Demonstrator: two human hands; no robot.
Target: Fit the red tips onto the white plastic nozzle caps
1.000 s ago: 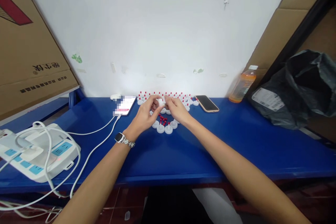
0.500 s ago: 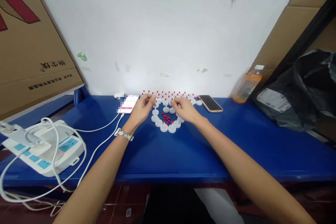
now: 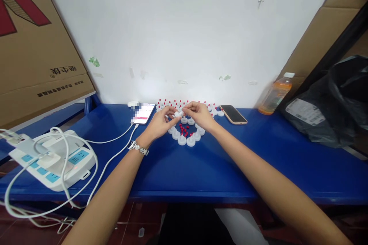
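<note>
My left hand pinches a white nozzle cap between thumb and fingers, just above the blue table. Thumb and fingertips of my right hand are closed together at the right side of that same cap; whatever small thing they grip is hidden. Below the hands, several white caps without red tips form a curved line. Inside the curve lies a loose pile of small red tips. Behind the hands, against the wall, stand several white caps with red tips, partly covered by my fingers.
A lit phone on a white cable lies left of the caps, and a dark-screened phone right of them. A power strip with tangled cords sits at the left. An orange drink bottle and a black plastic bag are at the right.
My two hands have come together from apart. A white cap is now lifted in my left hand, and my right fingertips have moved left to it. The view has shifted slightly.
</note>
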